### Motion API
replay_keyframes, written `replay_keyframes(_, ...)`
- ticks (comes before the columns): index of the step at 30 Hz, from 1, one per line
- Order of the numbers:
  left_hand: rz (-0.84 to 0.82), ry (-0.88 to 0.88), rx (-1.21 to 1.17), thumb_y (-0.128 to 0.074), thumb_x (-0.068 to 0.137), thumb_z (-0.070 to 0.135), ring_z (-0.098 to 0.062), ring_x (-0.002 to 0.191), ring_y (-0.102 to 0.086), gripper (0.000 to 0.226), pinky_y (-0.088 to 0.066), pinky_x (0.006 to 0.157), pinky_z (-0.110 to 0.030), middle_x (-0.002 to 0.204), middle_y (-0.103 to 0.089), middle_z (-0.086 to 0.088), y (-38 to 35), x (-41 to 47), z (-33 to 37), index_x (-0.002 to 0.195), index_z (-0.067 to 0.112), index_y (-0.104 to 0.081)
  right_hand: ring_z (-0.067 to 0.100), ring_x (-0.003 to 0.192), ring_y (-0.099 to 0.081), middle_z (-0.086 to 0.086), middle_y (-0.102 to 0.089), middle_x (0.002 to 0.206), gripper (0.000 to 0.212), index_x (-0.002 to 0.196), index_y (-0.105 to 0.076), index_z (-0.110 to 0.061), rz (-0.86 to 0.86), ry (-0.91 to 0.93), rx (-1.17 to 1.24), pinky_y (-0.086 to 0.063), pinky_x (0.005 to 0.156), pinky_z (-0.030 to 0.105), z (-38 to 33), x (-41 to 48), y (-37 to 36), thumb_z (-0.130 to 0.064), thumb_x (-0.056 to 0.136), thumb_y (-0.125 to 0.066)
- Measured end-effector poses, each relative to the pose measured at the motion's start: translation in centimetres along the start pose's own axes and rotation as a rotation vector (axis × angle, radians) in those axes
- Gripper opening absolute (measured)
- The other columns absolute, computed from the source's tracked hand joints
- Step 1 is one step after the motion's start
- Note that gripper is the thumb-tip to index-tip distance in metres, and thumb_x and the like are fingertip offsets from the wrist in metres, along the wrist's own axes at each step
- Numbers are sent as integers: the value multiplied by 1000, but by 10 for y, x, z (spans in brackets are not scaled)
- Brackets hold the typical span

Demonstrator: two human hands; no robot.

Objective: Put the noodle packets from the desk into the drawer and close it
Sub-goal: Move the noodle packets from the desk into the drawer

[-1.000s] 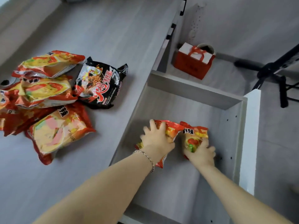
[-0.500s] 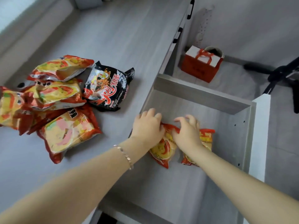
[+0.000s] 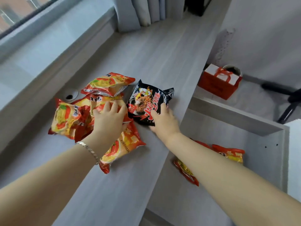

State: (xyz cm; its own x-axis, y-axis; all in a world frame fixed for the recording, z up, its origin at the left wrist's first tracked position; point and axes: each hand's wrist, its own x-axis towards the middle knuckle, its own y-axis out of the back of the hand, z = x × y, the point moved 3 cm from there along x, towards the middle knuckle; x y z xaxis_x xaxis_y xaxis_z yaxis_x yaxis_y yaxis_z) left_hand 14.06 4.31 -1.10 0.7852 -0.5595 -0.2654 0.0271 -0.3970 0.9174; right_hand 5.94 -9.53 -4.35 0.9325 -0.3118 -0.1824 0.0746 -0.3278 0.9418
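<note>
Several orange-red noodle packets (image 3: 107,84) lie heaped on the grey desk (image 3: 154,54), left of centre. My left hand (image 3: 108,121) rests on the heap with fingers spread over one orange packet (image 3: 104,101), not closed round it. Right of the heap lies a black noodle packet (image 3: 146,101). My right hand (image 3: 164,123) grips its near right corner, thumb on top. The open drawer (image 3: 268,160) juts out at the desk's right edge. Inside it are two orange packets (image 3: 231,154) (image 3: 185,172), partly hidden by my right forearm.
A round cable hole (image 3: 70,95) sits in the desk behind the heap. On the floor beyond the drawer stands a red gift bag (image 3: 218,84), with a black chair base (image 3: 285,101) further right. A window sill and curtains border the desk's far side.
Both hands have left the two packets in the drawer and moved left onto the desk. The left now lies on the orange heap and the right has taken hold of the black packet.
</note>
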Motion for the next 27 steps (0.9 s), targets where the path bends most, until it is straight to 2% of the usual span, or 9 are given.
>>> replay_keyframes(3,-8,-52,170,-57,89,23,-42,133,-30,72,-40,99,-54,149,-27,-20,8,7,11,147,15,-15,37,108,-47,19,-37,130,28,115,-47,-8,-11,67,-38,-46,79,42,4,-1,4,-14,89,-54)
replay_keyframes(6,-40,-74,268,-59,87,15,-44,127,-38,72,-42,97,-48,144,-33,-27,12,11,20,146,8,-17,34,96,-51,17,-43,119,23,109,-50,-6,35,66,25,-39,68,37,17,-7,18,-17,88,-55)
replay_keyframes(12,112,-170,282,-56,85,3,-35,111,-54,43,-44,90,-42,125,-55,-16,46,4,33,127,6,-47,35,85,-58,14,-56,108,11,78,-51,-3,312,-72,307,-39,64,30,73,-55,55,-4,74,-61)
replay_keyframes(14,291,-269,219,-56,76,-7,-35,89,-64,30,-51,74,-41,99,-67,-15,67,-5,51,103,4,-63,33,86,-59,15,-59,109,18,71,-45,-7,356,-127,313,-34,64,26,99,-79,58,1,73,-62)
replay_keyframes(16,528,-363,94,-63,64,-4,-30,58,-63,11,-51,53,-34,66,-67,-12,87,-19,76,69,5,-66,26,85,-56,13,-58,110,33,67,-36,-16,389,-193,345,-31,59,22,126,-104,54,2,75,-62)
replay_keyframes(18,680,-450,-32,-64,73,1,-29,55,-62,13,-48,49,-31,69,-69,-12,99,-37,108,62,8,-64,19,82,-50,9,-56,109,43,62,-30,-25,397,-295,375,-30,56,19,154,-127,43,1,77,-62)
replay_keyframes(21,771,-566,-187,-40,88,4,-33,69,-69,34,-55,55,-37,89,-74,-18,105,-61,159,72,6,-70,25,76,-50,11,-53,108,27,68,-38,-12,356,-481,404,-33,63,28,193,-147,16,-3,81,-60)
replay_keyframes(24,683,-659,-194,-45,81,6,-35,81,-71,27,-58,65,-41,100,-74,-19,81,-68,211,78,6,-72,33,85,-56,18,-51,117,9,87,-51,-5,226,-641,363,-36,69,31,227,-160,-11,-9,85,-58)
replay_keyframes(27,619,-694,-159,-45,80,4,-34,80,-71,29,-60,66,-39,97,-74,-19,40,-61,251,75,6,-73,38,103,-54,18,-47,124,19,102,-53,-2,-7,-738,296,-44,79,38,244,-169,-38,-11,86,-57)
